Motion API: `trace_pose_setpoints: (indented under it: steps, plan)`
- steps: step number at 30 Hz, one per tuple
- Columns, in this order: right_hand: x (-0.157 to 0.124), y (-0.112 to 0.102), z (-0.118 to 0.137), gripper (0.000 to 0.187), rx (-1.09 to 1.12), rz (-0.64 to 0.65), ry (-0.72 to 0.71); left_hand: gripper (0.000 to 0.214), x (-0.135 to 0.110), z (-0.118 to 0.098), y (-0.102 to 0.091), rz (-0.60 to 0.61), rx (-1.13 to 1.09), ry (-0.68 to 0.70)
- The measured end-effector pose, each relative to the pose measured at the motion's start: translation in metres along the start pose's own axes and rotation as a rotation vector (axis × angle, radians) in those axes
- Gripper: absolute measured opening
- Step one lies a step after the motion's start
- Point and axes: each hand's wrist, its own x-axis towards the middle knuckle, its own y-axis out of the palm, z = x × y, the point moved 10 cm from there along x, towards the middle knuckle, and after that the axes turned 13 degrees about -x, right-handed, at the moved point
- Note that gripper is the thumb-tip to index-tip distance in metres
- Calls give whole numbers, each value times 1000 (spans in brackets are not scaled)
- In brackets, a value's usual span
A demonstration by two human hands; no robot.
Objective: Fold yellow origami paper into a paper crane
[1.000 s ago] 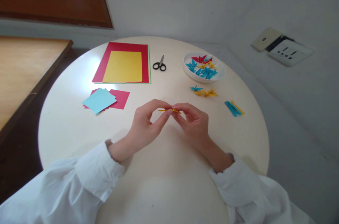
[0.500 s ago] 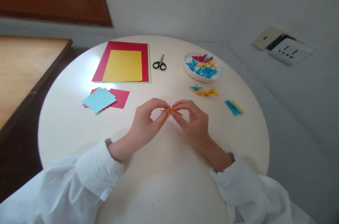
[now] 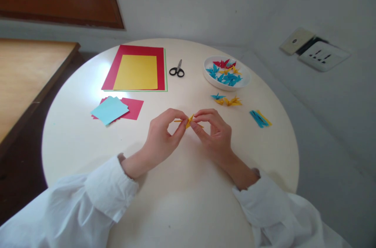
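A small yellow paper crane (image 3: 189, 121) is pinched between my two hands above the middle of the table. My left hand (image 3: 163, 130) grips its left side between thumb and fingertips. On the other side, my right hand (image 3: 214, 132) holds it the same way, thumb against forefinger. Thin yellow points stick out to either side and one rises between the fingertips; the rest of the crane is partly covered. Beyond my right hand lie yellow paper cranes (image 3: 233, 101) and a blue paper crane (image 3: 217, 96).
A white dish (image 3: 216, 84) holds several blue, yellow and red cranes. Scissors (image 3: 176, 71) lie beside large paper sheets (image 3: 136, 72). Small light-blue squares (image 3: 109, 110) rest on pink ones (image 3: 135, 108). Folded blue strips (image 3: 259, 119) and yellow ones sit at right on the round table (image 3: 176, 201).
My right fingertips have shifted slightly away from my left ones. More of the yellow crane's upright point shows between them. Everything else stays in place.
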Motion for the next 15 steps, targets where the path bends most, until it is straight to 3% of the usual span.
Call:
trace_pose_setpoints:
  steps: [15]
  plan:
    - [-1, -3, 13, 8, -100, -13, -93, 11, 0, -7, 5, 64, 45, 39]
